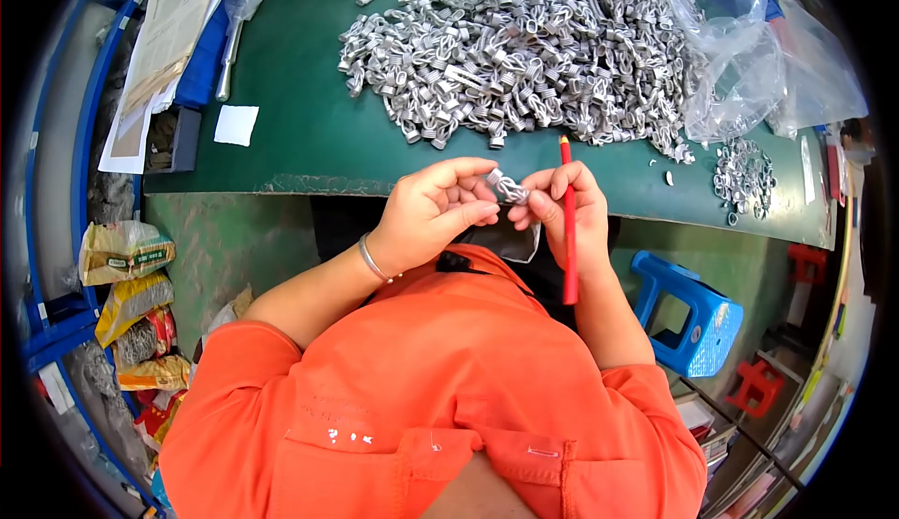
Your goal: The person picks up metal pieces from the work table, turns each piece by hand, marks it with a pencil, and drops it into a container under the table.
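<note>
Between my two hands, just off the table's near edge, is a small silver metal piece (507, 186) with a ribbed collar and looped strands. My left hand (435, 208) pinches its collar end between thumb and fingers. At the looped end, my right hand (578, 208) grips it with thumb and fingertips. A slim red pencil-like stick (569, 247) with a yellowish tip is also tucked in my right hand, standing nearly upright. Beyond the hands, a large pile of similar silver metal pieces (534, 60) covers the middle of the green table (290, 116).
Clear plastic bags (740, 69) lie at the pile's right. Small metal rings (744, 180) sit near the right edge. A white paper square (236, 126) and papers (164, 60) are at left. A blue stool (688, 318) stands at right, packed sacks (136, 294) at left.
</note>
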`<action>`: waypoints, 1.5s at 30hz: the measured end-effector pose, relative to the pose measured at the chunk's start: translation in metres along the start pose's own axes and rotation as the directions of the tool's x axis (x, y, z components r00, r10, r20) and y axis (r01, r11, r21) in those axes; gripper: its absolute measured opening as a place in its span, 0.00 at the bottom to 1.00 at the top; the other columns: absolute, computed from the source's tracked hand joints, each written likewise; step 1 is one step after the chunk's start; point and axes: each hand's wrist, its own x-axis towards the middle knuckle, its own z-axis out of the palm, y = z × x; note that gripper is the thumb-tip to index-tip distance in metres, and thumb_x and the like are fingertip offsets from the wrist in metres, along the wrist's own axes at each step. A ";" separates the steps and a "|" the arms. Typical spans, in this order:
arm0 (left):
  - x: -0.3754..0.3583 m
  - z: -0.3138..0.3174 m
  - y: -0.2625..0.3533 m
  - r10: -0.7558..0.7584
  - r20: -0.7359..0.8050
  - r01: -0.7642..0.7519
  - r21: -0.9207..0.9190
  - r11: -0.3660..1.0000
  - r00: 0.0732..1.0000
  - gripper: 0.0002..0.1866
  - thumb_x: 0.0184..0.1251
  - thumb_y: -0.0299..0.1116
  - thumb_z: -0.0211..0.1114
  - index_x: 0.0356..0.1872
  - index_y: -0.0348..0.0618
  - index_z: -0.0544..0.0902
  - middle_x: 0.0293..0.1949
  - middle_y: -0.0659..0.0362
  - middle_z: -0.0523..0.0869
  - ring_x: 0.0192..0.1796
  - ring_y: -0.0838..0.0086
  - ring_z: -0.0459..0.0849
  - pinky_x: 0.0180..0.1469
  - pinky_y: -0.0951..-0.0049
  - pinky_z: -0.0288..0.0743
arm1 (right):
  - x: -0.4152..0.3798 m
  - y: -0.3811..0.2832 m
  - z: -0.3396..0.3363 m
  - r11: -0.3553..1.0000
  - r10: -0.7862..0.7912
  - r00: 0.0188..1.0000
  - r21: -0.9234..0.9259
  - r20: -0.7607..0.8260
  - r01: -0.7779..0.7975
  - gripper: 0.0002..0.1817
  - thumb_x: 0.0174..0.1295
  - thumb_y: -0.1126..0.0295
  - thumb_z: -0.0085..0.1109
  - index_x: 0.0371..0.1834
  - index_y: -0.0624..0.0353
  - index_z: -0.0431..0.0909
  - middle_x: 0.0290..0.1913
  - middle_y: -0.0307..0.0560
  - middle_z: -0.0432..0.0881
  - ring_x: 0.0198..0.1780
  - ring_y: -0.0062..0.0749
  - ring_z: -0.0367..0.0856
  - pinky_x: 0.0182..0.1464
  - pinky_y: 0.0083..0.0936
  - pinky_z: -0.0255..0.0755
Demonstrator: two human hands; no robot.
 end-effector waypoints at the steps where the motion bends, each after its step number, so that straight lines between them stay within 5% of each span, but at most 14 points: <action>1: 0.000 0.001 0.001 0.049 -0.003 -0.049 -0.020 0.999 0.999 0.20 0.63 0.16 0.60 0.57 0.29 0.70 0.42 0.52 0.79 0.44 0.72 0.82 0.49 0.73 0.80 | 0.000 0.004 0.002 1.000 0.004 1.000 0.003 0.002 -0.004 0.11 0.62 0.82 0.56 0.32 0.59 0.61 0.39 0.52 0.78 0.33 0.28 0.82 0.31 0.18 0.78; 5: -0.002 0.003 0.005 0.153 -0.021 -0.147 0.169 0.975 0.988 0.16 0.59 0.15 0.62 0.49 0.28 0.76 0.43 0.54 0.77 0.45 0.73 0.82 0.49 0.74 0.80 | -0.003 0.012 0.003 0.929 -0.263 0.963 -0.253 0.059 0.269 0.15 0.55 0.87 0.60 0.31 0.59 0.62 0.42 0.54 0.78 0.36 0.28 0.81 0.36 0.19 0.78; 8: -0.003 0.002 0.002 0.245 -0.011 -0.237 0.216 0.947 0.970 0.12 0.59 0.14 0.62 0.45 0.29 0.77 0.43 0.54 0.76 0.43 0.73 0.83 0.46 0.77 0.81 | -0.005 0.011 0.002 0.683 -0.481 0.855 -0.529 0.192 0.503 0.18 0.49 0.85 0.67 0.28 0.60 0.63 0.39 0.54 0.79 0.33 0.29 0.81 0.34 0.21 0.76; 11: -0.007 -0.004 0.001 0.236 0.042 -0.237 0.313 0.920 0.971 0.10 0.59 0.15 0.62 0.42 0.30 0.77 0.43 0.53 0.76 0.40 0.73 0.84 0.42 0.78 0.81 | -0.006 -0.002 -0.006 0.568 -0.363 0.834 -0.611 0.416 0.552 0.18 0.49 0.83 0.69 0.28 0.59 0.63 0.41 0.55 0.79 0.36 0.28 0.81 0.35 0.20 0.76; 13: -0.010 -0.010 -0.004 0.209 0.112 -0.237 0.494 0.836 0.971 0.11 0.57 0.15 0.62 0.42 0.32 0.78 0.45 0.53 0.77 0.38 0.75 0.85 0.40 0.79 0.81 | -0.003 -0.006 -0.006 0.609 -0.315 0.862 -0.613 0.396 0.504 0.18 0.47 0.83 0.70 0.25 0.59 0.64 0.38 0.53 0.81 0.32 0.28 0.81 0.32 0.20 0.75; 20: -0.011 -0.003 -0.005 0.088 0.081 -0.117 0.543 0.831 0.993 0.14 0.57 0.18 0.64 0.46 0.34 0.79 0.46 0.56 0.78 0.36 0.79 0.83 0.38 0.81 0.79 | 0.042 -0.006 -0.010 0.127 -0.651 0.715 -0.892 0.254 0.433 0.13 0.48 0.83 0.65 0.30 0.60 0.68 0.36 0.49 0.80 0.36 0.47 0.78 0.38 0.34 0.73; 25: -0.008 -0.003 -0.001 0.071 0.087 -0.107 0.542 0.834 0.994 0.14 0.57 0.18 0.64 0.46 0.34 0.79 0.43 0.56 0.79 0.35 0.80 0.82 0.36 0.82 0.78 | 0.066 -0.003 -0.011 -0.126 -0.665 0.629 -0.890 0.403 0.437 0.14 0.44 0.82 0.65 0.29 0.58 0.70 0.37 0.45 0.82 0.34 0.43 0.78 0.35 0.35 0.68; 30: -0.009 -0.002 -0.002 -0.031 -0.016 0.035 0.382 0.924 0.999 0.15 0.59 0.18 0.63 0.48 0.32 0.78 0.42 0.56 0.80 0.35 0.80 0.82 0.35 0.81 0.79 | 0.049 -0.001 -0.009 -0.032 -0.692 0.612 -0.864 0.382 0.503 0.15 0.44 0.83 0.65 0.26 0.57 0.68 0.32 0.44 0.82 0.32 0.39 0.79 0.36 0.32 0.70; 33: -0.003 -0.001 -0.007 -0.110 -0.184 0.096 -0.083 0.992 0.977 0.13 0.62 0.20 0.63 0.48 0.30 0.77 0.40 0.54 0.81 0.34 0.76 0.83 0.37 0.78 0.80 | 0.033 0.000 0.004 0.141 -0.641 0.616 -0.718 0.458 0.682 0.16 0.43 0.85 0.65 0.26 0.58 0.66 0.32 0.49 0.82 0.31 0.42 0.81 0.31 0.29 0.75; 37: 0.002 -0.006 0.000 -0.195 -0.157 0.189 -0.056 0.980 0.968 0.12 0.62 0.20 0.62 0.47 0.29 0.77 0.37 0.55 0.84 0.37 0.73 0.85 0.41 0.77 0.81 | 0.019 0.008 0.008 0.148 -0.592 0.586 -0.640 0.553 0.754 0.15 0.45 0.86 0.65 0.27 0.60 0.67 0.34 0.50 0.82 0.32 0.43 0.81 0.33 0.30 0.76; 39: 0.001 -0.007 0.000 -0.199 -0.142 0.190 -0.071 0.979 0.970 0.12 0.62 0.20 0.63 0.47 0.29 0.78 0.36 0.55 0.84 0.38 0.73 0.85 0.42 0.77 0.81 | 0.012 0.015 0.001 0.455 -0.526 0.790 -0.681 0.315 0.574 0.15 0.47 0.84 0.66 0.28 0.61 0.67 0.38 0.52 0.82 0.34 0.41 0.82 0.34 0.29 0.76; 41: -0.001 -0.007 -0.001 -0.121 -0.147 0.107 -0.103 0.989 0.982 0.12 0.62 0.18 0.62 0.46 0.28 0.77 0.38 0.54 0.83 0.39 0.72 0.85 0.43 0.76 0.81 | 0.010 0.022 0.001 0.822 -0.379 0.924 -0.442 0.043 0.358 0.11 0.58 0.81 0.60 0.35 0.61 0.65 0.43 0.55 0.80 0.38 0.27 0.82 0.35 0.19 0.77; 43: -0.003 -0.006 -0.002 -0.087 -0.144 0.078 -0.067 0.995 0.986 0.12 0.61 0.17 0.62 0.46 0.28 0.77 0.39 0.54 0.82 0.40 0.72 0.85 0.45 0.76 0.81 | 0.008 0.012 0.001 0.969 -0.142 0.989 -0.209 -0.032 0.132 0.11 0.61 0.81 0.58 0.37 0.61 0.64 0.43 0.55 0.80 0.37 0.26 0.81 0.36 0.18 0.77; 45: -0.003 -0.006 -0.004 -0.054 -0.139 0.050 -0.034 0.998 0.989 0.12 0.60 0.16 0.62 0.45 0.28 0.76 0.41 0.53 0.81 0.41 0.72 0.84 0.46 0.75 0.81 | 0.007 0.010 -0.003 0.980 -0.117 0.993 -0.160 0.009 0.117 0.12 0.60 0.82 0.58 0.36 0.60 0.63 0.43 0.55 0.79 0.37 0.26 0.81 0.37 0.18 0.78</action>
